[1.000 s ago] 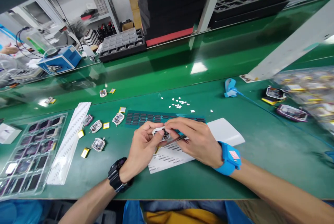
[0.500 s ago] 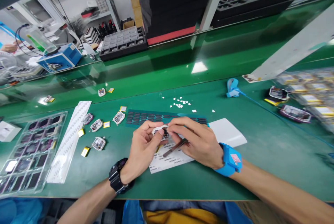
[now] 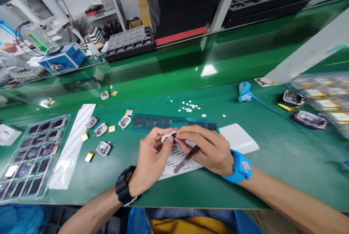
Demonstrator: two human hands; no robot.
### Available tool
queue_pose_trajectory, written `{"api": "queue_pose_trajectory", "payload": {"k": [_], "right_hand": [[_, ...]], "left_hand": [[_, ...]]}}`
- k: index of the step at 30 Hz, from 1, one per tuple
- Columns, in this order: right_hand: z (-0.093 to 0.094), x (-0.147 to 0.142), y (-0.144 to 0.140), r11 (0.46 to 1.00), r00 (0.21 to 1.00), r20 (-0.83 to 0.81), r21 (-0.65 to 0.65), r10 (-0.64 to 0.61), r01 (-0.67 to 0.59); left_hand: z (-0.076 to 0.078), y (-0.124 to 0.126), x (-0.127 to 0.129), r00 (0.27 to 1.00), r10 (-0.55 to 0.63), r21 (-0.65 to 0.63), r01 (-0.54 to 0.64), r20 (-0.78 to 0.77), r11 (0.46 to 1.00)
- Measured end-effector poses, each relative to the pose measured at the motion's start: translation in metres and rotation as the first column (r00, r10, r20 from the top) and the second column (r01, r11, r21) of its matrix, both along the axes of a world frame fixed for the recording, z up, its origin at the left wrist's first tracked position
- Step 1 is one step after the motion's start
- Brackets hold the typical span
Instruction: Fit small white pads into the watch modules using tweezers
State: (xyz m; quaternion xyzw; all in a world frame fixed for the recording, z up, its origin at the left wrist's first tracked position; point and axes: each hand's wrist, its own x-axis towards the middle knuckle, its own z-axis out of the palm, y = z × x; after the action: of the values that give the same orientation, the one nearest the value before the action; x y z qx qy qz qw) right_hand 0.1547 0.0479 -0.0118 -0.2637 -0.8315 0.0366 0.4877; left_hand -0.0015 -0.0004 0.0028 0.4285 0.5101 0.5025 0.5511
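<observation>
My left hand pinches a small white watch-shaped device body between thumb and fingers, just above a white label sheet. My right hand presses its fingertips on the same device and keeps a pair of dark tweezers tucked in the palm, tips pointing down and left. A black watch sits on my left wrist and a blue strap on my right. Behind the hands lies a teal sheet of dark pads.
Several small device bodies with yellow batteries lie at the left, beside a long white strip and a clear tray. White scraps, a white pad, a blue cable clip, and black trays sit farther off.
Both hands have stayed over the label sheet. The tweezers have swung downward in my right hand, tips now lower and left. My left thumb has shifted over the device.
</observation>
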Motion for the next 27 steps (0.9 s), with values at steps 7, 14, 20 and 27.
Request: {"api": "queue_pose_trajectory", "payload": {"k": [7, 14, 20, 27], "right_hand": [[0.0017, -0.0020, -0.0005, 0.999, 1.000, -0.018, -0.034, 0.022, -0.023], [0.0022, -0.0011, 0.0010, 0.993, 0.996, 0.004, -0.079, 0.088, -0.087], [0.0019, -0.0002, 0.0011, 0.997, 1.000, 0.004, -0.074, 0.024, -0.024], [0.0023, 0.0001, 0.0008, 0.995, 0.999, 0.008, -0.084, 0.050, -0.049]], "left_hand": [[-0.0039, -0.0012, 0.0003, 0.998, 0.004, 0.021, -0.003, -0.058, 1.000], [-0.0037, -0.0015, 0.0001, 0.995, -0.004, 0.023, 0.006, -0.102, 1.000], [-0.0006, -0.0011, 0.0014, 1.000, 0.003, -0.028, -0.004, -0.031, 1.000], [-0.0008, -0.0011, 0.0017, 0.998, 0.019, -0.032, -0.021, -0.064, 0.999]]}}
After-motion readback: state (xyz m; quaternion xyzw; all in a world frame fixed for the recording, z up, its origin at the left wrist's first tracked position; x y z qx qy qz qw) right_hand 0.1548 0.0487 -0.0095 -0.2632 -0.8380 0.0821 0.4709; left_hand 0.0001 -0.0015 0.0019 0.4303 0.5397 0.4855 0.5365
